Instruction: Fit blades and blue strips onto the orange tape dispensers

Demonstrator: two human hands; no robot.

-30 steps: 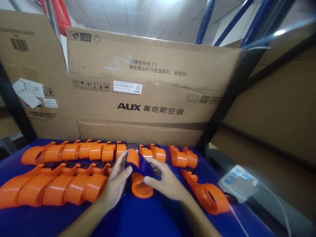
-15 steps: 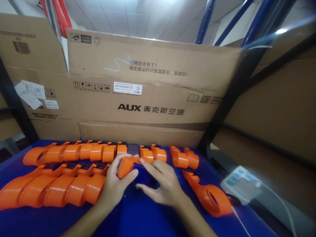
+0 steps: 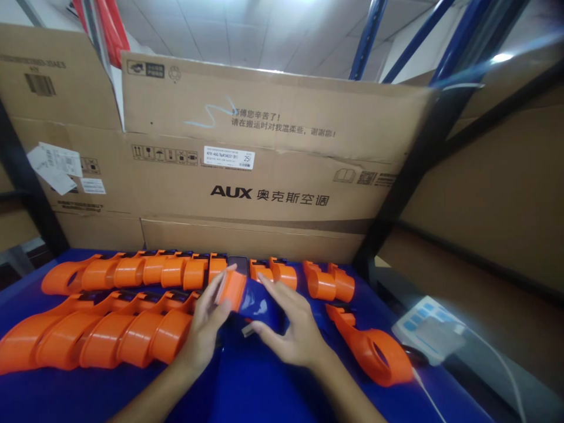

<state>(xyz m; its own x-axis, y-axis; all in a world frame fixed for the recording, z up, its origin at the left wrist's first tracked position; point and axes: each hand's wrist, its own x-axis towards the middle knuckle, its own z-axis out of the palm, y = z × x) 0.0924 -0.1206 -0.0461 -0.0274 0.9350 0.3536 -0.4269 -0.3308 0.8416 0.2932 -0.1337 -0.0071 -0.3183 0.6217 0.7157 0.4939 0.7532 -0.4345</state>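
My left hand [image 3: 209, 320] is closed round the orange end of an orange and blue piece [image 3: 232, 289], with the thumb on its near side. Its glossy dark blue part stretches right, between the fingers and thumb of my right hand [image 3: 293, 323]. That hand is curled round the blue part, index finger above and thumb below. A small silvery tip [image 3: 249, 330] shows by the right thumb; its kind is unclear. Behind my hands, orange loop-shaped bands [image 3: 140, 341] with dark tops stand in rows. My palms hide much of the held piece.
A dark phone-like rectangle [image 3: 238, 266] stands in the back row. On the right lie a larger orange loop [image 3: 381, 358] and a white and blue device [image 3: 434, 329] with a white cable. Cardboard [image 3: 273, 176] walls the back of the blue table [image 3: 259, 393].
The orange and blue piece has been turned, so a ridged orange face and more glossy blue show. The silvery tip by my right thumb is more visible. Both hands have stayed nearly in place.
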